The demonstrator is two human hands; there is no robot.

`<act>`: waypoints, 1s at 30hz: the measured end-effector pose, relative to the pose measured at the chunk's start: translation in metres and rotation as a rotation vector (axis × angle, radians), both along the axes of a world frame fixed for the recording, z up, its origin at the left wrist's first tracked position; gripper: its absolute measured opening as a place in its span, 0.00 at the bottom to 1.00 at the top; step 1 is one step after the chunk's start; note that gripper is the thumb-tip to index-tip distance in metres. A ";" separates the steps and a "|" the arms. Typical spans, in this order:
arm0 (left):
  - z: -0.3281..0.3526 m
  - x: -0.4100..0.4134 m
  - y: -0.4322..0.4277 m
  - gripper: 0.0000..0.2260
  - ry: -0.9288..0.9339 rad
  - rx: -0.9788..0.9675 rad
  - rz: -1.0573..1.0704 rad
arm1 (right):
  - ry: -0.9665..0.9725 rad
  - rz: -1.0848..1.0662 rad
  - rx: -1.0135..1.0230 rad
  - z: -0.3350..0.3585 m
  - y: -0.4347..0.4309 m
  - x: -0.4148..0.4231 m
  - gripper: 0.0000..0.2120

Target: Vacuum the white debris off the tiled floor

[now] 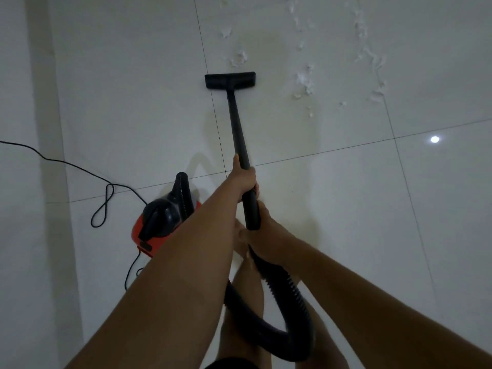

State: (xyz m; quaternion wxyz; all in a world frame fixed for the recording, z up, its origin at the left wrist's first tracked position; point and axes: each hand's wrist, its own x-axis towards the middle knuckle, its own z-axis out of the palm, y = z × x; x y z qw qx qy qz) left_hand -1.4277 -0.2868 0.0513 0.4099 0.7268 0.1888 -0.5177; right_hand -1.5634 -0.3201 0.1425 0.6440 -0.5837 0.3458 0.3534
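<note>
Both forearms fill the lower frame, and the hose (295,310) is partly hidden behind them. The wand (236,126) is clasped by the left hand (243,179) higher up and by the right hand (263,233) at its lower end, where the fingers are mostly hidden. The nozzle (230,80) is laid on the floor (133,102), near the debris (303,81), which is scattered ahead and rightward and cut off at the top edge. The vacuum (159,222) is partly covered by the left arm.
</note>
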 end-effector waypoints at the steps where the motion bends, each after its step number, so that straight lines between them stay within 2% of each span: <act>1: -0.004 -0.005 0.001 0.33 -0.010 -0.002 -0.003 | -0.005 0.004 -0.006 -0.005 0.000 -0.006 0.37; 5: -0.022 -0.027 0.001 0.32 -0.063 -0.012 -0.041 | -0.067 0.046 -0.070 -0.027 -0.001 -0.034 0.39; 11: -0.039 -0.048 0.007 0.32 -0.113 -0.022 -0.001 | -0.135 -0.038 -0.042 -0.036 0.006 -0.058 0.41; 18: -0.039 -0.057 0.008 0.31 -0.113 -0.035 0.071 | -0.144 -0.114 -0.004 -0.033 0.008 -0.065 0.40; 23: -0.032 -0.058 0.003 0.32 -0.108 -0.045 0.086 | -0.076 -0.204 0.070 -0.022 0.008 -0.063 0.43; 30: -0.024 -0.057 -0.005 0.31 -0.094 -0.066 0.122 | -0.033 -0.225 0.005 -0.014 0.005 -0.057 0.36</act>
